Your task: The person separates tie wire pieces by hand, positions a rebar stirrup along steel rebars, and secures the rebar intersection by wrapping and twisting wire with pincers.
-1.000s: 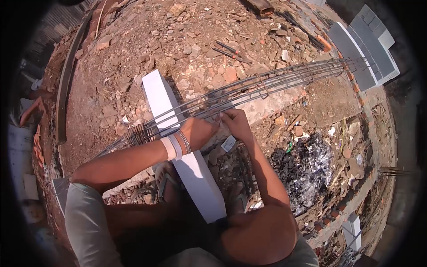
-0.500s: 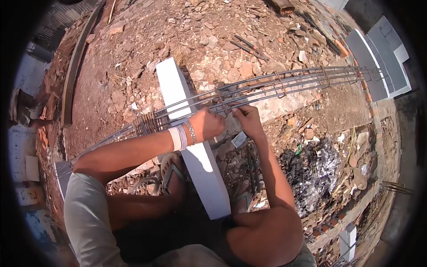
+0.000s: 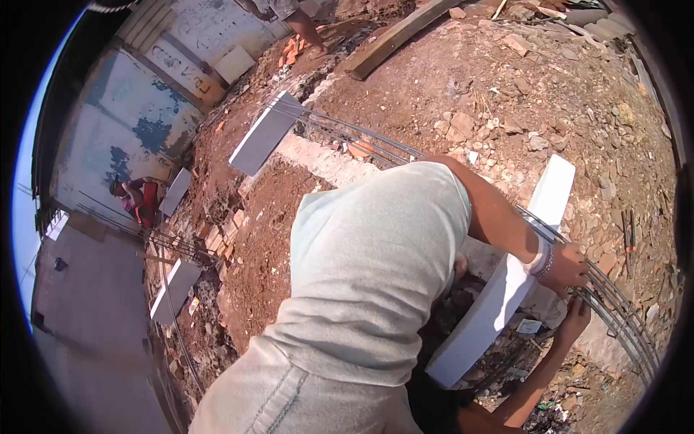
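My left hand (image 3: 565, 268), with bracelets at its wrist, is closed at the long rebar cage (image 3: 618, 318); what its fingers hold is too small to make out. Just below it, my right hand (image 3: 576, 318) reaches the underside of the same bars, its fingertips partly hidden by them. The cage rests across a white block (image 3: 499, 296) and passes behind my sleeve (image 3: 383, 253).
Another block (image 3: 267, 134) supports the cage's far end. A wooden beam (image 3: 401, 40) lies at the top. Pliers (image 3: 629, 231) lie on the rubble at right. A person (image 3: 141, 199) crouches by a wall at left; another person's legs (image 3: 303, 25) show at the top.
The view has swung sharply left, so my hands and the cage now appear at the right edge. The wall and the crouching person have come into view. Both hands remain at the bars.
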Demonstrator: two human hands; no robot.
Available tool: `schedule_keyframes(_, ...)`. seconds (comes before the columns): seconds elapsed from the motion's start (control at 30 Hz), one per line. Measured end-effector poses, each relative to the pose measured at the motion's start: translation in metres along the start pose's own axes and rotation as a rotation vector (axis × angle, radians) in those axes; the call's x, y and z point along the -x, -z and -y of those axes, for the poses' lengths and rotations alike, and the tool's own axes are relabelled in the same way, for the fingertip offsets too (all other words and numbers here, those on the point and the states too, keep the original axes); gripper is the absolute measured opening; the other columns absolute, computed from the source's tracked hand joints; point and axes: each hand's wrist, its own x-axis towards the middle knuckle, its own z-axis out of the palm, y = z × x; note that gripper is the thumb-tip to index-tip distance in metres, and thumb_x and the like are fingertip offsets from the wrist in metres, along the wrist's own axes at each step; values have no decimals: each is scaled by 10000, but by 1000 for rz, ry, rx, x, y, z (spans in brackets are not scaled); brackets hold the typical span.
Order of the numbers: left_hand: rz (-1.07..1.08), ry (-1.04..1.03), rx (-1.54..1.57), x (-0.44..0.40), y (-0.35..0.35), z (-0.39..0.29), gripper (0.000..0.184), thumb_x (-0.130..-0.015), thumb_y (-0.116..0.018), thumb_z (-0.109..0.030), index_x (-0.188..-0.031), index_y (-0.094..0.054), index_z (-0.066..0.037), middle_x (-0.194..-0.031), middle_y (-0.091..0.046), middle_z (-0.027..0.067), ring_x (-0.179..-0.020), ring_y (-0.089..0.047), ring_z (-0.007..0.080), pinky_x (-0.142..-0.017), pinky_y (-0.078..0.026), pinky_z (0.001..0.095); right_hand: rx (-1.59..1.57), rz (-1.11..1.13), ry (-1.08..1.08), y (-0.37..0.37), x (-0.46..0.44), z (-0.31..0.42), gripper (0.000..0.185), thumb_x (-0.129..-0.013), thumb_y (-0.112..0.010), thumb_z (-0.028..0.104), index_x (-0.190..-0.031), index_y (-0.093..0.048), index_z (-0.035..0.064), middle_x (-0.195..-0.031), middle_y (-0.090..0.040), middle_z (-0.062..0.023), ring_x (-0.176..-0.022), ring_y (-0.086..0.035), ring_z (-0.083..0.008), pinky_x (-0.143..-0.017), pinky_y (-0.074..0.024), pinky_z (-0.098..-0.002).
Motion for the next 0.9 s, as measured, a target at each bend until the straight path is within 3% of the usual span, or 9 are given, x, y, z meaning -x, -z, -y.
schedule_keyframes(0.17,43,-88,-125,7,22,7,448,-816,-655,-549,-955,-702,-126,-937,-683,87,-973,-636,267,-844,-452,429,112,18,-13,-11,5,17,333,-1026,-546,226,-1156,-612,-72,-989,-629,-58,-860,-546,-120,-778,-460,-281)
schedule_keyframes(0.37,176,-307,-339,3,13,27,277,-808,-673,-466,-877,-729,-203,-794,-694,17,-779,-670,259,-784,-461,449,272,39,7,-1,6,12,379,-1030,-550,294,-1166,-618,-53,-969,-618,-46,-857,-527,-123,-774,-444,-285)
schedule_keyframes(0.47,207,-340,-287,2,23,30,266,-827,-636,-459,-837,-728,-210,-698,-686,-5,-682,-670,256,-740,-471,471,295,62,-27,-5,9,20,426,-1028,-544,309,-1225,-603,-64,-994,-626,-76,-896,-550,-150,-814,-459,-306)
schedule_keyframes(0.53,411,-326,-185,3,55,37,301,-847,-593,-471,-829,-729,-203,-687,-690,-2,-687,-677,251,-719,-466,469,254,39,-21,-10,10,23,448,-1026,-542,316,-1250,-599,-68,-1006,-631,-92,-913,-562,-163,-829,-466,-319)
schedule_keyframes(0.6,470,-296,-161,17,70,36,329,-862,-559,-478,-826,-730,-200,-684,-694,5,-696,-683,251,-704,-460,462,206,-7,18,-14,12,24,450,-1024,-544,325,-1246,-604,-61,-1002,-633,-95,-908,-563,-166,-817,-464,-322)
schedule_keyframes(0.9,127,-274,-290,32,29,50,372,-838,-549,-555,-871,-723,-228,-838,-667,98,-745,-665,314,-772,-423,481,294,14,15,-13,13,27,431,-1029,-527,292,-1282,-597,-49,-1050,-653,-112,-936,-578,-180,-830,-464,-326)
